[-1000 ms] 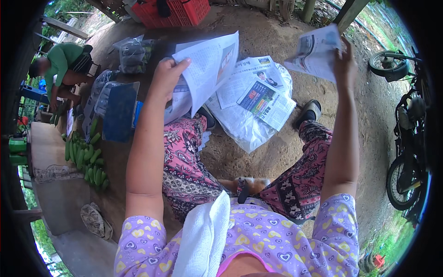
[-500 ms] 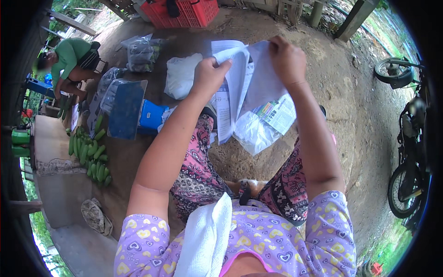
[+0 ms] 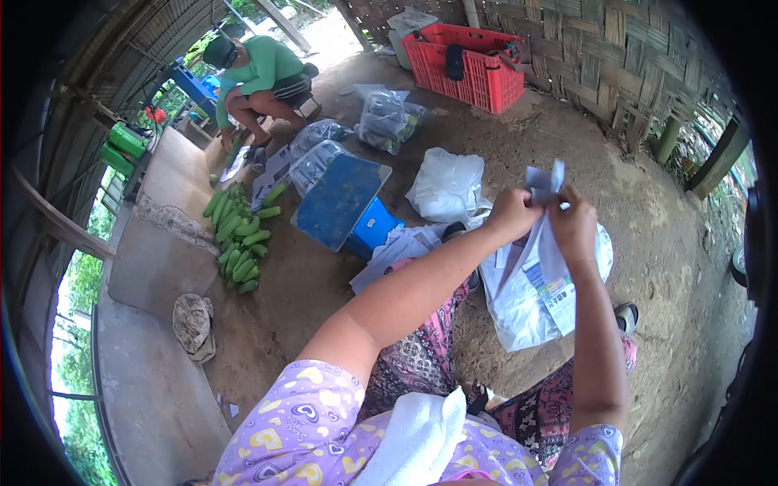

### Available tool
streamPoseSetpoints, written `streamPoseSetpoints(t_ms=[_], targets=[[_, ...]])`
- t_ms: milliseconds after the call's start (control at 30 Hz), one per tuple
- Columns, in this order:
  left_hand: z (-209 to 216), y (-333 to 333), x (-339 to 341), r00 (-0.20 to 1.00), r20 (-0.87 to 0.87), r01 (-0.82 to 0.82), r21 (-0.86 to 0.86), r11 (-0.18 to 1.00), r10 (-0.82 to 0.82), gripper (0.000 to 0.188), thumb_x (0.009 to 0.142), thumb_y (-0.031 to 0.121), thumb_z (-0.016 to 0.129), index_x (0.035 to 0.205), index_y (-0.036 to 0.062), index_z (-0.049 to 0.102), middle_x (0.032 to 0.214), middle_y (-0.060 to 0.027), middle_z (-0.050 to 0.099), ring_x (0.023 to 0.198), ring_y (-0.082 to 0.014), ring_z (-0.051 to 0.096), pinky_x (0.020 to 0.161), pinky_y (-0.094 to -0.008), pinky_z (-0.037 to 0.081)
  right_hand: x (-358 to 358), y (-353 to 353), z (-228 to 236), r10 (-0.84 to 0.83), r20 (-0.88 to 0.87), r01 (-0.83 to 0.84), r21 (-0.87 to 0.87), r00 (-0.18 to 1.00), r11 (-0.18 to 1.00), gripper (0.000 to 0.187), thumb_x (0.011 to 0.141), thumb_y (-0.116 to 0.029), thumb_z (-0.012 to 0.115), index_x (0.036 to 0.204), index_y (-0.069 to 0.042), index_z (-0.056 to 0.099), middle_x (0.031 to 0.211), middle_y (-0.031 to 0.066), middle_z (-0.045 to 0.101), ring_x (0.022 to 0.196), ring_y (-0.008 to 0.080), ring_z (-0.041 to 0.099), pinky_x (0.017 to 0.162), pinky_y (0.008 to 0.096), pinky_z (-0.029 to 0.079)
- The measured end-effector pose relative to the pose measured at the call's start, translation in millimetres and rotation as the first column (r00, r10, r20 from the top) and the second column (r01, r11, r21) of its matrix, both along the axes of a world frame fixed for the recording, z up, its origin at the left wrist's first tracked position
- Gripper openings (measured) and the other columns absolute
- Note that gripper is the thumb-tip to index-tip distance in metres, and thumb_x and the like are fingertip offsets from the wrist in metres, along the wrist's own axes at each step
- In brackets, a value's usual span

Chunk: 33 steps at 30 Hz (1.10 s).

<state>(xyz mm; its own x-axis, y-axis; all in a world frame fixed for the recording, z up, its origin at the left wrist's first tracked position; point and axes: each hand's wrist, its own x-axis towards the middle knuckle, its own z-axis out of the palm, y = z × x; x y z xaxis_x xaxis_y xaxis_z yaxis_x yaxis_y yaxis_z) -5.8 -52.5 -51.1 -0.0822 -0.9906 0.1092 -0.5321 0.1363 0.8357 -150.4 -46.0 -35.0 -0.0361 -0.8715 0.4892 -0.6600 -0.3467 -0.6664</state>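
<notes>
Out in front of my knees, both hands pinch the same printed paper sheets (image 3: 551,251), which hang down narrow and edge-on with a folded end sticking up above my fingers. My left hand (image 3: 516,215) is closed on the left side of the paper. Close beside it, nearly touching, my right hand (image 3: 574,223) grips the other side. Beneath them on the ground lies a clear plastic bag (image 3: 515,316) with printed paper in or on it. Left of this, more loose printed sheets (image 3: 397,255) rest against a blue scale (image 3: 340,202) with a flat, dirt-specked platform.
Behind the sheets sits a white plastic bag (image 3: 447,185). Filled clear bags (image 3: 389,121) stand farther back, near a red crate (image 3: 470,69). Green bananas (image 3: 239,235) lie left of the scale. A person in green (image 3: 271,69) crouches at the far left.
The view has swung right-to-left, showing more of the left side. My hands have come together from wide apart, and the spread sheets are now bunched between them.
</notes>
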Motion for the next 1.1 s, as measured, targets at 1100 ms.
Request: streamPoseSetpoints(t_ms=[1100], targets=[[7.7,-11.4,19.8,0.950,-0.284,0.164,0.091,0.982,-0.133,0.027,0.086,0.023,0.067,0.095,-0.0025,0.065,0.079,-0.0023,0.064,0.072,-0.0077,0.055,0.062,-0.0266,0.046,-24.8,17.0,15.7,0.507,0.136,-0.524,0.152,0.851,0.838,0.025,0.082,-0.009,0.063,0.105,0.000,0.065,0.099,0.0109,0.064,0.083,0.0190,0.064,0.071,0.0305,0.053]])
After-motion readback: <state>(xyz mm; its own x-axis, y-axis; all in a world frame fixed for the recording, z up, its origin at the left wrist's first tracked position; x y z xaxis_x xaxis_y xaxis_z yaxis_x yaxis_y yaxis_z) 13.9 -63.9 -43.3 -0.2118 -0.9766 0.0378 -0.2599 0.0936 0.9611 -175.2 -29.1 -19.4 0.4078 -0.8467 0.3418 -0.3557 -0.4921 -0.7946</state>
